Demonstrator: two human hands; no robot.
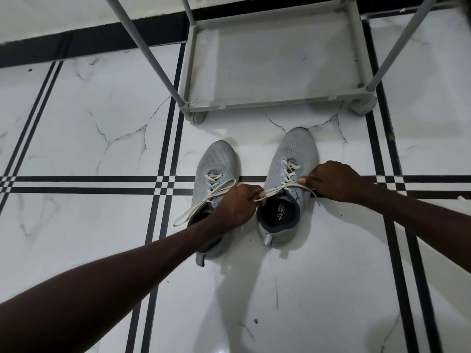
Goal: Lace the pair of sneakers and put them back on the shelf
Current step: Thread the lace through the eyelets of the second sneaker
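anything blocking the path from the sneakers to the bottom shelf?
Nothing visible. The two grey mesh sneakers sit on the white tiled floor just in front of the grey shelf rack's bottom tier, bare floor between. That tier looks empty. Both hands, left hand, right hand, hold the right sneaker's cream laces.

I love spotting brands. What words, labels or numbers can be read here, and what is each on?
"AD...": printed on the insole of the right sneaker, beside a small logo; the remaining letters are too small to read.
White sticker on the shelf's front rail: too small to read.
Second sticker further along that rail: too blurred to read.
Left sneaker: no text visible.
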